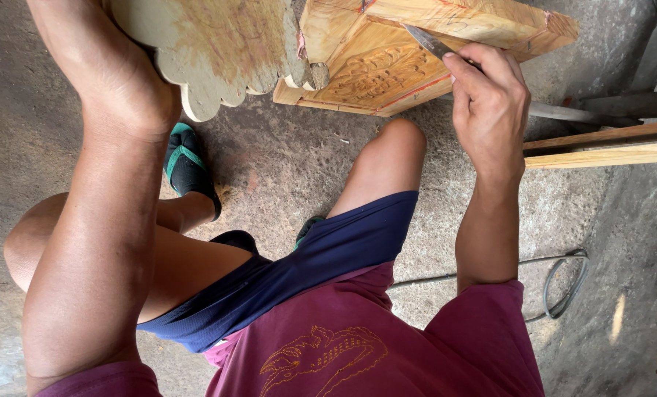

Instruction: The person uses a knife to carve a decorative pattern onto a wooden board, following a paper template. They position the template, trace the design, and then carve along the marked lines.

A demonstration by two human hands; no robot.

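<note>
A carved wooden panel (376, 73) with floral relief and a scalloped edge piece (218, 51) fills the top of the head view. My right hand (490, 95) is closed around a metal carving chisel (427, 40), whose blade tip rests against the panel's upper frame. The wrist of my left hand (133, 88) shows at the upper left, pressed against the scalloped wood; its fingers are hidden behind the piece and out of frame. I am squatting, knees bent, above a concrete floor.
Wooden slats (600, 147) and a metal bar (563, 112) lie at the right. A grey wire loop (567, 283) lies on the floor at the lower right. My foot in a black and green sandal (188, 169) is below the panel.
</note>
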